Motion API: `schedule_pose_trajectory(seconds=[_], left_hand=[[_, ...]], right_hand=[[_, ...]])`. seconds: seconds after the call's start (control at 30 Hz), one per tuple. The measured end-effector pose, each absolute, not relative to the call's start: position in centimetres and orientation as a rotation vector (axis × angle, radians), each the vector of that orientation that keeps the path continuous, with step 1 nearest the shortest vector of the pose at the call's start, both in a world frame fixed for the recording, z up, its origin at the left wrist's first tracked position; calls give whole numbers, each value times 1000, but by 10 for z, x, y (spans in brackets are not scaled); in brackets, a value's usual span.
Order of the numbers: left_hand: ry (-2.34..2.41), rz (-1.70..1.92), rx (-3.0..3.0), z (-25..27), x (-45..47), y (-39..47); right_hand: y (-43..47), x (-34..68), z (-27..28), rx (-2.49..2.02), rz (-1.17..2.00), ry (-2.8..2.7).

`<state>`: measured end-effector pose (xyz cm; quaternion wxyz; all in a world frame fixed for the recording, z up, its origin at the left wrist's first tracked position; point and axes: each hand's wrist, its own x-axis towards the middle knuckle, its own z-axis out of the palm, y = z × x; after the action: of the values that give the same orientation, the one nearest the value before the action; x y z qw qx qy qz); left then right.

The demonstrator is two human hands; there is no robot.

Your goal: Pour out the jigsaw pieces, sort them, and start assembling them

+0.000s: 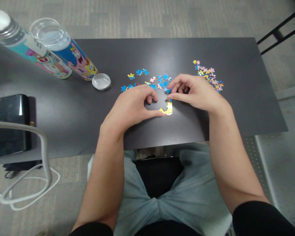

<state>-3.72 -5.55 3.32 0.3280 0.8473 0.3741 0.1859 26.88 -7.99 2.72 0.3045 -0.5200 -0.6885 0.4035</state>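
Observation:
A short L-shaped strip of joined yellow jigsaw puzzle pieces (pixel 169 110) lies on the dark table before me. My left hand (pixel 135 103) rests at its left, thumb tip touching the strip's lower left end, fingers loosely curled and apart from the thumb. From the right, my right hand (pixel 195 90) reaches in, its thumb and index finger around a blue puzzle piece (pixel 166 90) just above the strip's upper end; the fingertips partly cover the contact. Loose blue and pink pieces (pixel 159 79) lie beyond the hands, some partly hidden behind my left hand.
A heap of mixed puzzle pieces (pixel 208 73) spreads at the right. On the left stand an open clear-topped cartoon tube (pixel 76 57), a second lidded tube (pixel 39 55) and a round metal lid (pixel 101 81). A black box (pixel 9 126) and white cable (pixel 48 164) are at far left.

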Motion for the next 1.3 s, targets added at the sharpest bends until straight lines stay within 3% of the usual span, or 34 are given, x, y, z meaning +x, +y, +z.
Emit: schedule_pose_trajectory(seconds=[0.33, 0.63, 1.3], left_hand=[[992, 516, 2210, 38, -39, -56], [1276, 712, 2215, 38, -57, -43], [1306, 639, 2122, 31, -65, -42]], right_hand=[[-110, 271, 25, -1395, 851, -1922], [-104, 269, 17, -1314, 639, -2047], [-97, 283, 23, -1276, 752, -2075]])
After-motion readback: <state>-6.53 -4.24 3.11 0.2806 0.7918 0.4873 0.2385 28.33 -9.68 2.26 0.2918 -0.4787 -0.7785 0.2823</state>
